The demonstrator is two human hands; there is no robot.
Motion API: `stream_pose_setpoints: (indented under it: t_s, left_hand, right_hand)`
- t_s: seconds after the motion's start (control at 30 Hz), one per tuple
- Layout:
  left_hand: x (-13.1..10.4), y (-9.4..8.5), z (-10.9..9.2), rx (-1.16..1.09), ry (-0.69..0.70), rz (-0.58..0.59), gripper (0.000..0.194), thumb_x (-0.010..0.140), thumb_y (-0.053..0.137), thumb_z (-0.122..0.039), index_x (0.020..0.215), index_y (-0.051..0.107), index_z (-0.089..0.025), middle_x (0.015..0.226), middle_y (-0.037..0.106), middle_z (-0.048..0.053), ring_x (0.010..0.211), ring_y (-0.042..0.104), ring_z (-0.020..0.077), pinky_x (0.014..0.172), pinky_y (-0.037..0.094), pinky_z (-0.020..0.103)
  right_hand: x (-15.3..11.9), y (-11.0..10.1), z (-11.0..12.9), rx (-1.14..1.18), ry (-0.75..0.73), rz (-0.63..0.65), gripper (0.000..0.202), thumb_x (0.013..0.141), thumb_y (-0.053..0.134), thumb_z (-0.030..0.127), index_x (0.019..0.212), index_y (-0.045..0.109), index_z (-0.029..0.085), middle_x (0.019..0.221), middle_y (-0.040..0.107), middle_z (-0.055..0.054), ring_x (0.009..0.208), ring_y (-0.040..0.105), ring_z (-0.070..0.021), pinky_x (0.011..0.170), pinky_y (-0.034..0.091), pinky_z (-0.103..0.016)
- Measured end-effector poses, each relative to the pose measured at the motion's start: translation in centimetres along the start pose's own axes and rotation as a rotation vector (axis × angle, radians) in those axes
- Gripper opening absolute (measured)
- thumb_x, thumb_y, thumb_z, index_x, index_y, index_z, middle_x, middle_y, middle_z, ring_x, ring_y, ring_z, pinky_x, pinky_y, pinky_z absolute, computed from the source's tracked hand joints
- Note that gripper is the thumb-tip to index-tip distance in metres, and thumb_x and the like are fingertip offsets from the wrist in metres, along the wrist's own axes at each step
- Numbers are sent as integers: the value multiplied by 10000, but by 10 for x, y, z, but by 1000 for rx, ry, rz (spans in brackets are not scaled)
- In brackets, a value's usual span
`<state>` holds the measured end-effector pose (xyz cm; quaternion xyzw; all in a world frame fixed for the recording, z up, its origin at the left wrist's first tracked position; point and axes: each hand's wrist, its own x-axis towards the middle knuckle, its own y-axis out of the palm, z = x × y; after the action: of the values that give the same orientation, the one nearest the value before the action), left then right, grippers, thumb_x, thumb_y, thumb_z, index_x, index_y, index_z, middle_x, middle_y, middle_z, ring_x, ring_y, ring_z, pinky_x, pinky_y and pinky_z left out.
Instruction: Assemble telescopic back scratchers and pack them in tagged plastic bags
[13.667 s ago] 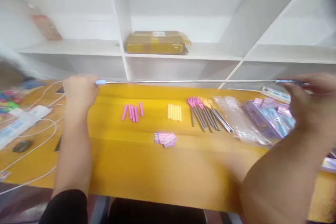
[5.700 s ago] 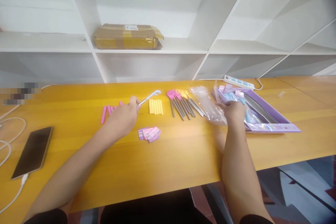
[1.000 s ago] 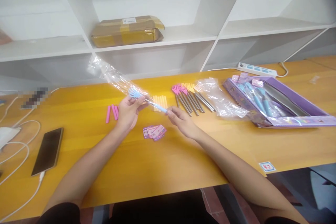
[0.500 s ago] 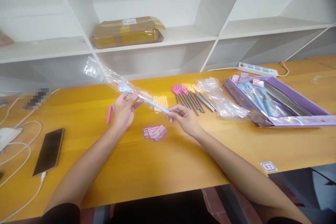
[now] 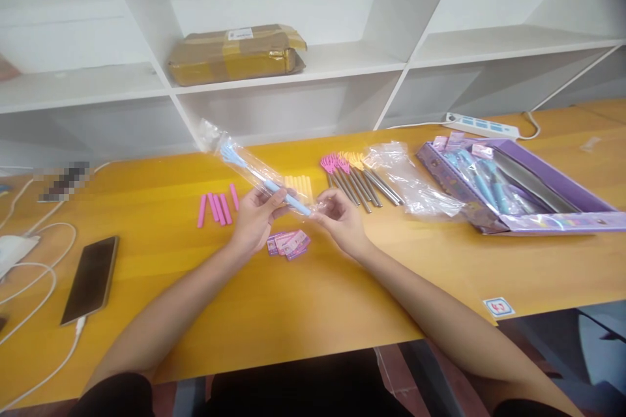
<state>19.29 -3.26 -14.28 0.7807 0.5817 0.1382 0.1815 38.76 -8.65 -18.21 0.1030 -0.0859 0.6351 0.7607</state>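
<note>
A light blue back scratcher (image 5: 272,186) lies inside a long clear plastic bag (image 5: 211,133), slanting across the space above the table. My left hand (image 5: 255,220) is closed around its blue handle through the plastic. The fingers of my right hand (image 5: 344,220) pinch the bag by the handle's lower end. Beyond the hands lie several yellow handle tubes (image 5: 299,186), partly covered by the bag. Pink handle tubes (image 5: 215,207) sit left of my left hand. Under the hands is a small stack of purple and pink cards (image 5: 289,244).
Pink claw heads (image 5: 336,163) and yellow claw heads (image 5: 353,160) on metal rods lie right of centre. Beside them are empty plastic bags (image 5: 415,189) and a purple box (image 5: 557,224) of bagged blue scratchers. A phone (image 5: 90,280) with cables lies left; a power strip (image 5: 482,126) behind.
My left hand has slid right and down along the scratcher, from near its head to its handle, uncovering more pink tubes. The right hand keeps its place at the lower end.
</note>
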Motion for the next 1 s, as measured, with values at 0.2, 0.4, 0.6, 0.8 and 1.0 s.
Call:
stream_pose_setpoints:
  t_s: [0.2,0.4,0.6,0.8,1.0]
  left_hand:
    - [-5,5,0,-10,-35,-46,479,682,996,-400,965,705,-146,1020,800,74,1024,793,252,887,691,411]
    - [-1,2,2,13,-28,-38,480,703,985,-400,975,682,-146,1028,802,80,995,796,242,845,699,387]
    - [8,-7,-5,50,34,-72,516,720,974,-411,1009,622,-169,1015,818,84,921,811,229,775,688,337]
    - [13,-12,-11,60,16,-70,533,732,965,-417,1030,585,-192,1043,822,89,944,814,231,779,682,327]
    - [12,-12,-8,112,9,-24,552,707,981,-397,1054,606,-188,1043,815,84,929,805,226,768,679,332]
  right_hand:
    - [0,-2,1,-109,-76,6,359,845,827,499,968,605,245,915,525,-3,754,469,-147,654,432,-281]
    - [0,-3,3,-63,20,80,400,859,819,551,956,578,246,786,541,30,696,489,-138,654,442,-286]
    - [-3,-8,7,79,-60,170,377,999,637,541,1240,513,278,880,613,11,646,551,-134,612,462,-294]
    - [-4,-12,5,-31,-230,232,339,1027,612,388,1330,495,291,979,627,-24,672,543,-135,649,485,-313]
    - [0,-12,5,-245,-431,168,117,992,719,355,1084,707,283,921,545,-40,868,587,-210,827,532,-414]
